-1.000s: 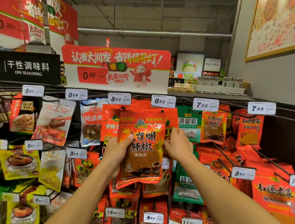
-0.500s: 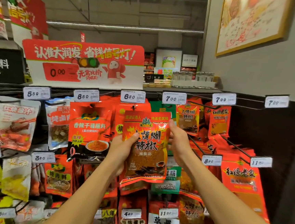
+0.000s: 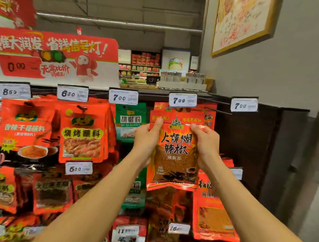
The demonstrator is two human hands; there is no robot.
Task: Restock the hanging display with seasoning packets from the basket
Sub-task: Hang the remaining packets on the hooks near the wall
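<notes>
Two hands, my left hand (image 3: 147,139) and right hand (image 3: 206,144), each have their grip clamped on one red glossy chili-powder packet (image 3: 174,157), raised before matching packets under the white 7.99 price tag (image 3: 182,100). I judge it not yet hung; the basket is not visible.

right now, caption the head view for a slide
Both hands hold a chili packet up below the 7.99 tag.
</notes>
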